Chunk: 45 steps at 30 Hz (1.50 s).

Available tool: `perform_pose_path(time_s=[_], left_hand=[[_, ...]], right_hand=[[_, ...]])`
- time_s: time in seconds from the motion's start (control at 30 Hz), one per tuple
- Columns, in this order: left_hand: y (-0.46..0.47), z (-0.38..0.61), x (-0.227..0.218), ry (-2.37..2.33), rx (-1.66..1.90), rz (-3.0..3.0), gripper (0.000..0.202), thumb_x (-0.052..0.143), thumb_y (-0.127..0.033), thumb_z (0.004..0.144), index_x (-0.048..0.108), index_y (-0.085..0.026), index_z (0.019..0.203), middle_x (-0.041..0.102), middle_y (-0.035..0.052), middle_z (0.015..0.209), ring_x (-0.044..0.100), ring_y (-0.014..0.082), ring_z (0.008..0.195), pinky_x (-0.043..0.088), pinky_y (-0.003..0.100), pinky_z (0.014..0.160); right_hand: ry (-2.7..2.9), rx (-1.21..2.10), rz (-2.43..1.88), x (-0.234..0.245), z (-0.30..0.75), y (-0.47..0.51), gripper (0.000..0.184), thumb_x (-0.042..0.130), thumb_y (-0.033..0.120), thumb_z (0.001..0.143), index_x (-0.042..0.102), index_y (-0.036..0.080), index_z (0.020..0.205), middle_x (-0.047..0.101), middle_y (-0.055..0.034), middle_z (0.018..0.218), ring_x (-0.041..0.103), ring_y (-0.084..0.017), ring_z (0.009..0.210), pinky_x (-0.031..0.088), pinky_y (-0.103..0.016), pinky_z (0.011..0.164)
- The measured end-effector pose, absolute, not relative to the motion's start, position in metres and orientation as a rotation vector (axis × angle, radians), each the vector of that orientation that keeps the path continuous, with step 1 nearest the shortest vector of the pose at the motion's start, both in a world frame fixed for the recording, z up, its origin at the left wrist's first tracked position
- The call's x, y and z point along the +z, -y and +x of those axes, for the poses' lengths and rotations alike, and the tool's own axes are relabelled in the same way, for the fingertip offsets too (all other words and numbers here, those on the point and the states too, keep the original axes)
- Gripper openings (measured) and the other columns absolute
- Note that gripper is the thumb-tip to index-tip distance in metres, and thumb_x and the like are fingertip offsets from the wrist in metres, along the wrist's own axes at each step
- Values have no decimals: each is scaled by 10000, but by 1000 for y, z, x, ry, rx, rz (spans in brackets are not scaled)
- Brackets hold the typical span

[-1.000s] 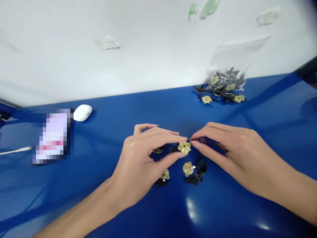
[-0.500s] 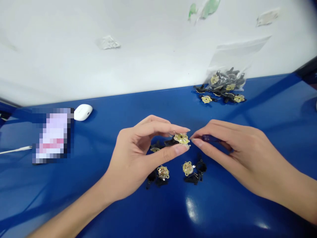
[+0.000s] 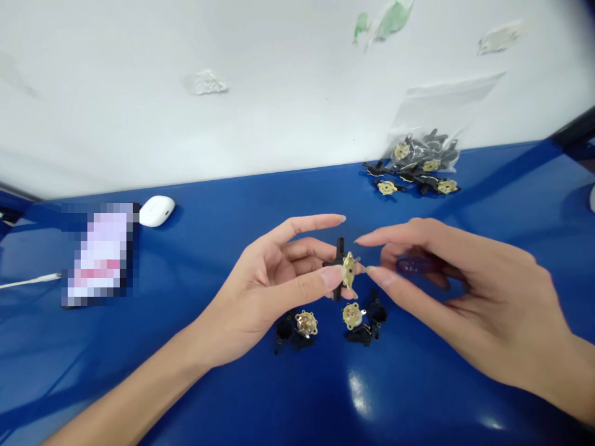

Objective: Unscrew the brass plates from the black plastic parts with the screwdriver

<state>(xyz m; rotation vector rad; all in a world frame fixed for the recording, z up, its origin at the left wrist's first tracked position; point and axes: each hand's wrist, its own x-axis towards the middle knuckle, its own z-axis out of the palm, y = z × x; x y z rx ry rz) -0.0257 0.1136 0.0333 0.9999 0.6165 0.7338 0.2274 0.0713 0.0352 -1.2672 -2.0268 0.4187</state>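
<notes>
My left hand (image 3: 283, 279) pinches a small black plastic part with a brass-coloured disc (image 3: 348, 271) between thumb and curled fingers. The part is turned nearly edge-on, and its index finger is stretched out above it. Close to the disc's right side, my right hand (image 3: 469, 291) has thumb and index finger apart, while its other fingers curl around a dark purple handle (image 3: 413, 266). Blur hides what kind of tool this is. Below the hands lie two taken-apart units: one brass disc (image 3: 306, 324) among black pieces, and another disc (image 3: 353, 316) beside black pieces.
A clear plastic bag (image 3: 446, 111) of similar black and brass parts leans on the white wall (image 3: 279, 124), with several loose ones (image 3: 387, 188) before it. On the left of the blue table (image 3: 209, 217) are a phone (image 3: 97, 254), a white case (image 3: 157, 211) and a white cable (image 3: 37, 280).
The held part has turned from disc facing up to nearly edge-on. My left index finger has lifted off it. My right thumb and index finger have spread, and the purple handle sits deeper in the hand.
</notes>
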Motion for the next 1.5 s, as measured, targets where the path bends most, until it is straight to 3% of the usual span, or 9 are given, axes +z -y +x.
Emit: perform_pose_path(time_s=[0.13,0.33,0.53,0.77,0.9,1.03,1.23,1.4,1.5], left_hand=[[-112,-25,33,-581,651,991,495,776,-208,1097,635,-257,1569,808,47,1140,808,139,914,654,253,871],[-105,-24,43,-657,607,1136,355,710,-242,1137,683,-246,1491,801,46,1141,780,114,829,637,237,791],[-98,-23,34,-699,774,1617,504,875,-224,1017,703,-314,1483,803,12,1248,761,139,903,635,265,781],[-98,-28,29,-776,975,2139,390,911,-180,972,816,-209,1349,853,18,1158,775,122,903,612,234,802],[-101,-26,27,-872,983,2274,271,887,-223,1004,817,-248,1265,888,14,1137,817,189,941,581,343,854],[-105,-25,26,-906,872,2319,182,872,-306,1023,814,-321,1195,913,-6,1106,832,285,1073,500,456,994],[-105,-25,25,-907,691,2386,168,878,-376,1024,795,-304,1151,911,-33,1068,759,316,1245,322,502,1114],[-107,-24,22,-884,666,2369,174,890,-395,1011,809,-287,1121,901,-25,1031,738,323,1266,286,509,1129],[-107,-23,23,-899,672,2354,183,927,-354,980,816,-272,1098,893,-30,995,742,316,1254,286,503,1126]], right_hand=[[2097,561,-1174,37,227,-69,358,718,236,1090,699,337,1433,717,50,960,622,-93,677,493,-250,596],[2094,668,-1144,36,228,-74,178,758,306,1086,750,332,1261,679,45,911,586,-104,665,484,-256,593],[2048,632,-1146,35,226,-73,116,756,343,1090,737,284,1188,675,37,888,588,-105,669,513,-251,641],[2079,715,-1083,38,227,-75,130,744,382,1098,732,258,1134,724,23,915,646,-110,746,513,-253,654],[2078,676,-1165,40,229,-75,135,625,312,1141,756,289,1163,770,-5,1014,708,-161,849,549,-310,703],[1880,523,-1350,46,227,-71,148,637,351,1121,783,361,1136,783,-4,1035,705,-223,838,521,-389,677],[1679,387,-1354,50,223,-67,250,575,337,1125,806,346,1030,764,-26,1038,671,-254,920,520,-461,844],[1483,544,-1259,44,229,-68,330,623,541,1121,873,353,1016,734,-52,937,654,-228,739,455,-425,581],[1388,650,-1253,45,225,-66,239,690,464,1103,870,319,1040,763,-49,943,696,-209,675,480,-389,494]])
